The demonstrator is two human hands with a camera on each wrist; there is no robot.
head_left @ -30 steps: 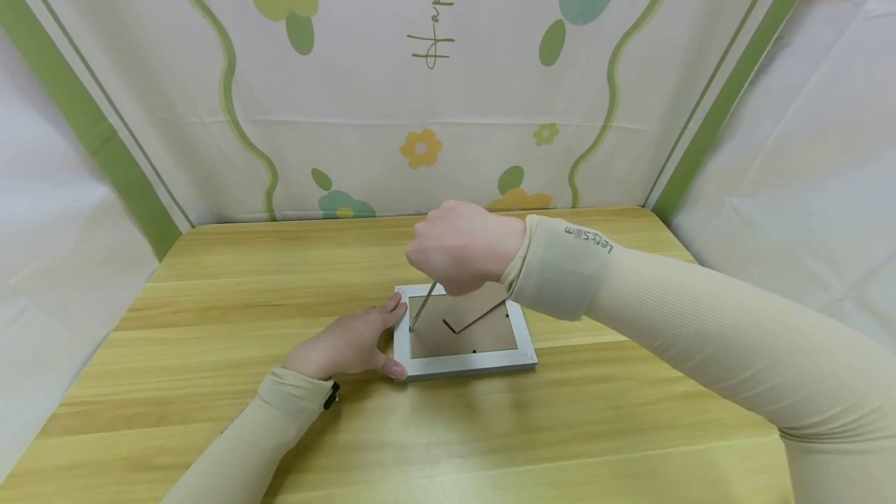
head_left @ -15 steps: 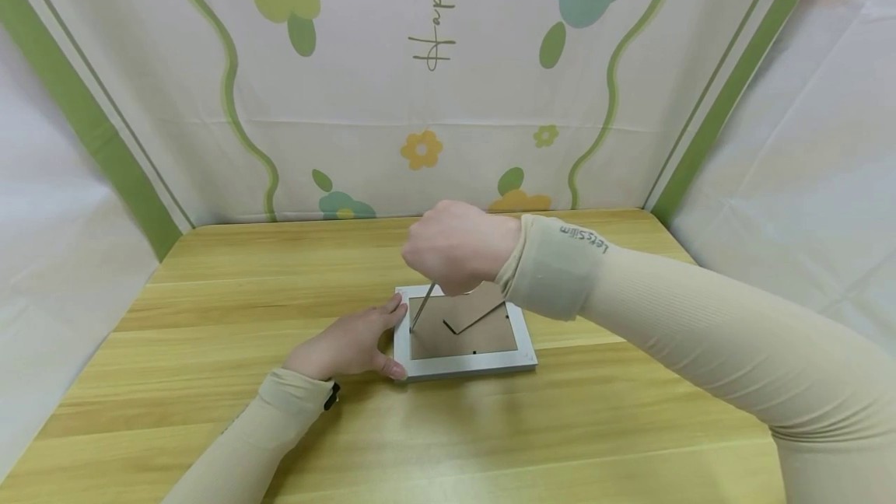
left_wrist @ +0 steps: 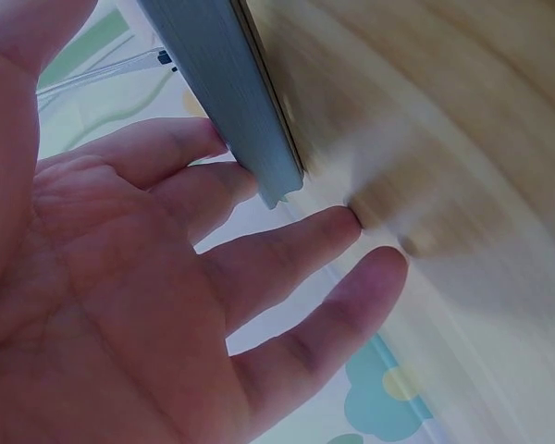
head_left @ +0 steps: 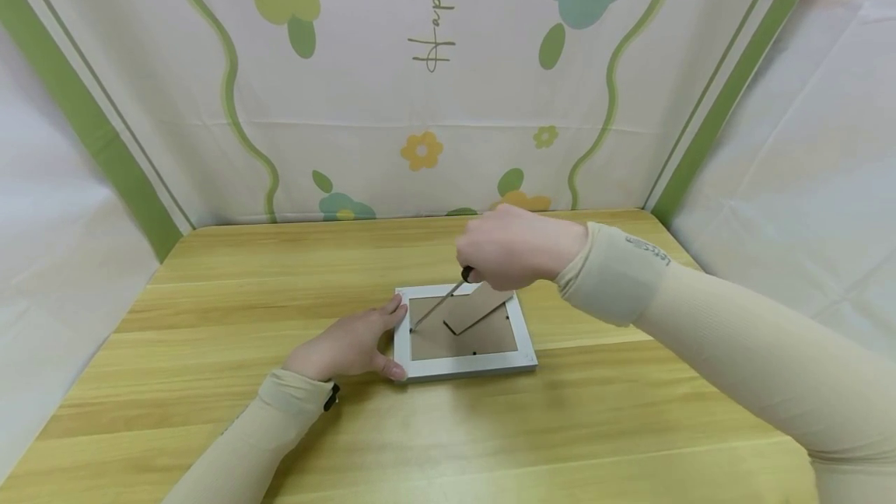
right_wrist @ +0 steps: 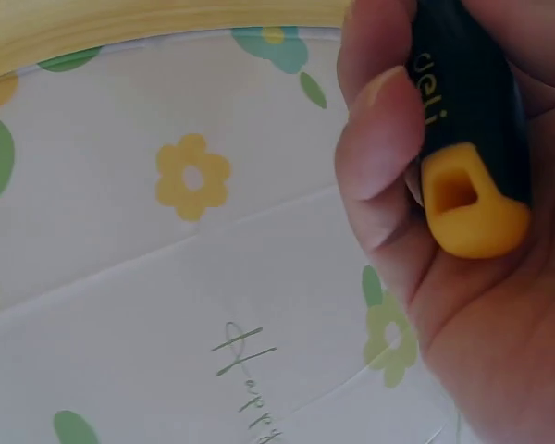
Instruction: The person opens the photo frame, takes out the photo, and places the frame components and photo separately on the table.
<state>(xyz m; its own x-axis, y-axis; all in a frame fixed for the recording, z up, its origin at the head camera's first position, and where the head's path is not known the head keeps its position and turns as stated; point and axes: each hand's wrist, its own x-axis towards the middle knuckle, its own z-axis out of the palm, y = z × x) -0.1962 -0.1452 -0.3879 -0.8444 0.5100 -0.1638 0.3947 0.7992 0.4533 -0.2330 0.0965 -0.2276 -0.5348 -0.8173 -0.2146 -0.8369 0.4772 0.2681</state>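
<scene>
A white picture frame (head_left: 458, 365) lies on the table, its brown backing board up. A stand flap (head_left: 481, 306) and small dark tabs show on the backing. My left hand (head_left: 353, 342) rests against the frame's left side. In the left wrist view its fingers (left_wrist: 287, 264) are spread and fairly straight, some touching the frame edge (left_wrist: 227, 88). My right hand (head_left: 514, 247) grips a screwdriver (head_left: 441, 306) with a black and yellow handle (right_wrist: 476, 217). The shaft slants down left, its tip at the tab on the frame's left inner edge.
A wooden table (head_left: 210, 317) surrounds the frame. Behind it hangs a white flowered cloth (head_left: 364, 84) with green borders, and pale cloth sides rise left and right.
My right hand has moved right, tilting the screwdriver lower, so part of its handle shows. The tip stays at the left tab. My left hand and the frame have not moved.
</scene>
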